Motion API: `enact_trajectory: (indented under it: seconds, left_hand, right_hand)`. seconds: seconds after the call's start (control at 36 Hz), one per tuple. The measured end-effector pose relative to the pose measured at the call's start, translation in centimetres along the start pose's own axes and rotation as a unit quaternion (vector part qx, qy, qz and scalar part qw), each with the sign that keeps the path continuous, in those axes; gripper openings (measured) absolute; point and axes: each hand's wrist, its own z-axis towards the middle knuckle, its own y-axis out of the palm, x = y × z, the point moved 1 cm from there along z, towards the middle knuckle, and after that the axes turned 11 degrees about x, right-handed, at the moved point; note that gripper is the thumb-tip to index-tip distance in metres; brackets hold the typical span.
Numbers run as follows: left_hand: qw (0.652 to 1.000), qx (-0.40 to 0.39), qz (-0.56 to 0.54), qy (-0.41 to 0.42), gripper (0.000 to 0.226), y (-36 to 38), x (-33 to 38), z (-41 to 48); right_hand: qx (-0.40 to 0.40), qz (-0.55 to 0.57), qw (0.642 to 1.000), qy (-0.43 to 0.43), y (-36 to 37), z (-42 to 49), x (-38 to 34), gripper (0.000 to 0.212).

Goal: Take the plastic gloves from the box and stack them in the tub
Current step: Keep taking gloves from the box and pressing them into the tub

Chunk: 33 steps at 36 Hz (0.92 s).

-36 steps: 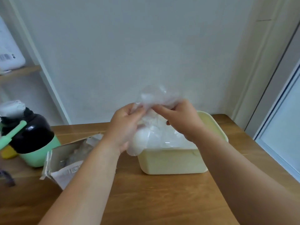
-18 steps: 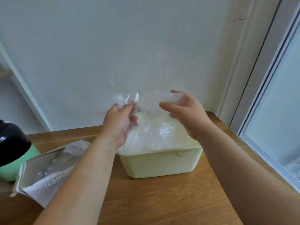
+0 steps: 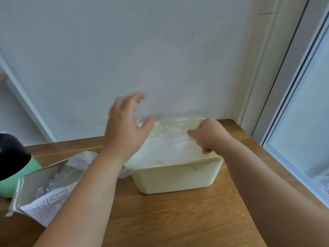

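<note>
A home, it seems: wooden table (image 3: 178,220) beneath the left hand (image 3: 124,130) and right hand (image 3: 209,136), white wall (image 3: 142,50) beyond them, window (image 3: 302,131) further right, jug (image 3: 12,157) left of the left hand.

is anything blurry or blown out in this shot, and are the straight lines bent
Head view: the left hand is smeared by motion blur, its fingertips ghosted against the wall; the right hand is only slightly soft. The clear plastic gloves in the pale yellow plastic tub look hazy, with faint glare. Wide-angle distortion tilts the window frame. The light is soft, the shadows weak.
</note>
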Motion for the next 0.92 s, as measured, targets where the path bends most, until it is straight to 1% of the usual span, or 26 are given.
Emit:
enact_trajectory:
  seconds: [0.03, 0.06, 0.08, 0.11, 0.14, 0.19, 0.25, 0.36, 0.42, 0.47, 0.5, 0.53, 0.58, 0.64, 0.67, 0.69, 0.72, 0.75, 0.78, 0.83, 0.86, 0.92]
  left_hand:
    - [0.996, -0.080, -0.016, 0.025, 0.032, 0.3, 0.4, 0.0]
    - [0.983, -0.180, -0.030, 0.024, 0.023, 0.7, 0.8, -0.1]
    - [0.958, -0.284, -0.037, 0.009, 0.016, 1.2, 1.1, -0.4]
    - [0.928, -0.371, -0.035, -0.014, 0.015, 1.8, 1.3, -0.7]
    - [0.902, -0.430, -0.026, -0.034, 0.017, 2.5, 1.3, -1.0]
    - [0.869, -0.492, 0.009, -0.049, 0.025, 3.7, 1.3, -1.2]
    - [0.853, -0.518, 0.038, -0.051, 0.035, 4.6, 1.2, -1.2]
    - [0.843, -0.529, 0.081, -0.057, 0.064, 5.4, 0.6, -1.1]
    - [0.827, -0.539, 0.157, -0.040, 0.077, 5.5, 0.2, -1.2]
    - [0.808, -0.539, 0.238, -0.018, 0.084, 5.3, 0.1, -1.1]
    - [0.806, -0.532, 0.258, -0.015, 0.085, 5.1, 0.1, -1.1]
    - [0.809, -0.523, 0.266, -0.014, 0.085, 4.8, 0.1, -1.0]
    - [0.828, -0.494, 0.265, -0.013, 0.081, 4.3, 0.1, -1.0]
    - [0.865, -0.441, 0.239, -0.012, 0.074, 3.5, -0.1, -0.9]
    - [0.888, -0.406, 0.214, -0.009, 0.069, 3.0, -0.2, -0.8]
    - [0.908, -0.376, 0.183, -0.008, 0.062, 2.4, -0.2, -0.6]
    - [0.920, -0.362, 0.151, -0.011, 0.055, 1.8, -0.2, -0.5]
    - [0.921, -0.369, 0.127, -0.019, 0.050, 1.3, -0.3, -0.3]
    - [0.911, -0.396, 0.115, -0.029, 0.046, 0.9, -0.2, -0.2]
    - [0.864, -0.482, 0.133, -0.059, 0.047, 0.5, 0.1, -0.2]
    - [0.837, -0.521, 0.150, -0.070, 0.051, 0.6, 0.3, -0.3]
    - [0.804, -0.565, 0.174, -0.067, 0.055, 1.5, 0.5, -0.4]
  right_hand:
    - [-0.007, -0.017, 1.000, 0.004, 0.2, 0.1, 0.0, 0.028]
    - [-0.011, -0.026, 1.000, 0.008, 0.3, 0.1, 0.1, 0.027]
    - [-0.012, -0.032, 0.999, 0.010, 0.4, 0.0, 0.1, 0.026]
    - [-0.012, -0.038, 0.999, 0.008, 0.4, -0.1, 0.0, 0.025]
    - [-0.012, -0.044, 0.999, 0.001, 0.4, -0.2, 0.0, 0.025]
    - [-0.009, -0.064, 0.998, -0.016, 0.5, -0.2, 0.1, 0.027]
    - [-0.010, -0.087, 0.996, -0.027, 0.5, -0.1, 0.0, 0.029]
    - [-0.011, -0.140, 0.989, -0.045, 0.6, 0.3, 0.3, 0.029]
    - [0.001, -0.155, 0.987, -0.051, 0.5, 0.4, 0.5, 0.027]
    - [0.020, -0.181, 0.982, -0.056, 0.4, 0.3, 0.6, 0.023]
    - [0.036, -0.194, 0.979, -0.057, 0.3, 0.2, 0.5, 0.018]
    - [0.058, -0.204, 0.975, -0.061, 0.2, 0.1, 0.4, 0.015]
    - [0.115, -0.214, 0.966, -0.085, -0.1, -0.1, 0.3, 0.022]
    - [0.177, -0.207, 0.951, -0.146, -0.5, -0.4, 0.1, 0.026]
    - [0.195, -0.203, 0.941, -0.189, -0.7, -0.5, -0.1, 0.028]
    - [0.194, -0.197, 0.933, -0.232, -1.0, -0.6, -0.2, 0.029]
    - [0.174, -0.184, 0.929, -0.268, -1.1, -0.7, -0.5, 0.029]
    - [0.140, -0.163, 0.932, -0.292, -1.1, -0.8, -0.7, 0.027]
    - [0.097, -0.145, 0.938, -0.299, -1.0, -0.9, -0.9, 0.025]
    - [0.013, -0.155, 0.946, -0.284, -0.5, -0.9, -1.0, 0.033]
    - [-0.031, -0.175, 0.946, -0.270, -0.1, -0.9, -1.0, 0.042]
    - [-0.123, -0.200, 0.942, -0.238, 0.7, -0.8, -0.8, 0.063]
